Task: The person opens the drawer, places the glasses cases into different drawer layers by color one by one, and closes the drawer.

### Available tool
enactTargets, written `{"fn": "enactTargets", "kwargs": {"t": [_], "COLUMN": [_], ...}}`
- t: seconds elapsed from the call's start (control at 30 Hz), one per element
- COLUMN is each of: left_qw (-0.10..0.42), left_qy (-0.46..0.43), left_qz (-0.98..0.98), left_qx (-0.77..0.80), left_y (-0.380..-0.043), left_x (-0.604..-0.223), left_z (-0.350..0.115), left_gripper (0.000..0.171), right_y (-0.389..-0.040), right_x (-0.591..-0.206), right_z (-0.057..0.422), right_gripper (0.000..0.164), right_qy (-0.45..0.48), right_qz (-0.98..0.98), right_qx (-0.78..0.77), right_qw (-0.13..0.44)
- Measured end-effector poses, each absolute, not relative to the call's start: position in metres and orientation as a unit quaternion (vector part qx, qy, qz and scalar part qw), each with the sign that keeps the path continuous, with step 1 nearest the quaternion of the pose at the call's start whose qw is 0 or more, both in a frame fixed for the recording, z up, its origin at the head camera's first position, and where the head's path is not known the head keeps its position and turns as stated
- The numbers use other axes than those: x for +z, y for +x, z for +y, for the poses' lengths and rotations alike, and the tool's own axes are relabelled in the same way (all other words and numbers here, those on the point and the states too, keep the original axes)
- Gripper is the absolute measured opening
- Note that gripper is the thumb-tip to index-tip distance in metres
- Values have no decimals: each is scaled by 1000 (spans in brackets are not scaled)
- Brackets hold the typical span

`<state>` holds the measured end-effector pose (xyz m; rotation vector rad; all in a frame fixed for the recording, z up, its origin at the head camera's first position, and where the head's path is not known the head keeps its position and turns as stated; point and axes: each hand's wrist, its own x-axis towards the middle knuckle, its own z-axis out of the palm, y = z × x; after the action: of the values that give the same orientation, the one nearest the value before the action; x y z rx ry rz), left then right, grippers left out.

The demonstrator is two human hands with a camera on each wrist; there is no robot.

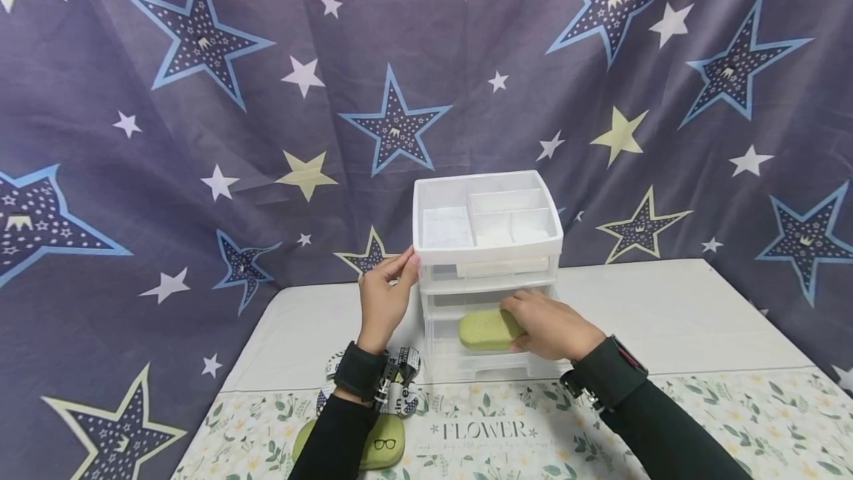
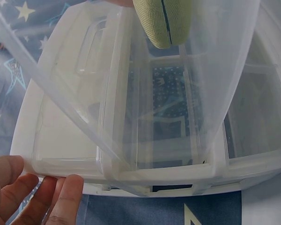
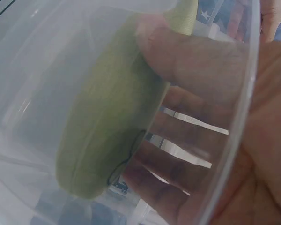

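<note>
A white drawer unit (image 1: pixel 489 252) with clear drawers stands mid-table in the head view. My left hand (image 1: pixel 388 295) holds its upper left corner, thumb tip at the front and fingertips along the side edge (image 2: pixel 68 165). Below the top drawer, a clear drawer (image 1: pixel 443 361) is pulled out. My right hand (image 1: pixel 549 323) grips a green glasses case (image 1: pixel 485 330) by one end, level with this drawer. Through the clear plastic, the right wrist view shows the thumb over the case (image 3: pixel 100 112) and fingers spread along its other side.
Another green glasses case (image 1: pixel 386 443), marked with a pair of glasses, lies at the front left, partly under my left forearm. Behind it are black-and-white lettered items (image 1: pixel 403 391). A divided tray (image 1: pixel 445 227) tops the unit, and a star-printed curtain (image 1: pixel 466 80) hangs behind.
</note>
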<state>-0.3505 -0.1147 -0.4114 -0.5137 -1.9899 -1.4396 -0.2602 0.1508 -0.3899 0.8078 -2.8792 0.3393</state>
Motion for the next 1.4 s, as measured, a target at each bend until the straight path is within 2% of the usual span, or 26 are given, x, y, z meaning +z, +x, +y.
{"fn": "enactTargets", "kwargs": {"t": [0.2,0.43,0.73,1.4], "left_qw": [308,309,306,295], "left_qy": [-192,-192,-191,-188], "left_qz": [-756,-755,-755,-750], "left_qx": [-544,-546,-547,-561], "left_y": [-349,-349,-349,-349], "left_x": [-409,-409,-411,-410], "left_z": [-114,-116,-117,-115], "left_gripper": [30,30,32,31], "right_y": [-257,-250,-245,-260], "right_x": [-388,-386,-393,-396], "right_z": [155,161,168,172], "right_gripper": [44,27,24,22], "right_qy": [269,268,261,275], "right_qz": [-953,-953,-947,-942], "right_qx": [118,102,122,116], "right_qw": [71,102,142,151]}}
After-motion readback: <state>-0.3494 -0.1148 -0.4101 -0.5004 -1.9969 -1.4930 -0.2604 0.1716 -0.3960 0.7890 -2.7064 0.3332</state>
